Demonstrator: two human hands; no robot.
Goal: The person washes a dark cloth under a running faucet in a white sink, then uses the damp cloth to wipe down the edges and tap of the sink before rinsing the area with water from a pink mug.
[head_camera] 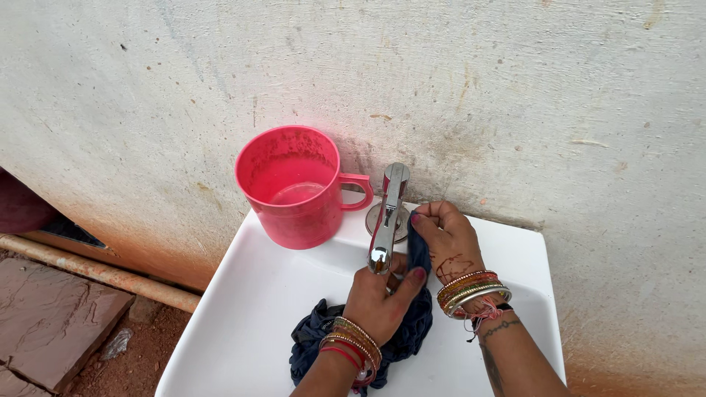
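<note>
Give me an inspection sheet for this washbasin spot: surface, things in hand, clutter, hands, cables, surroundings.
Surface: white washbasin mounted against a stained plaster wall.
Things in hand: dark blue cloth, bunched in the basin and drawn up beside the chrome tap.
Clutter: pink plastic mug on the basin's back left corner, a little water inside.
Hands: left hand closed on the cloth under the spout; right hand pinching the cloth's upper end by the tap base; bangles on both wrists.
Cables: nothing seen.
Surroundings: rusty pipe along the wall foot, stone slab, reddish soil.
</note>
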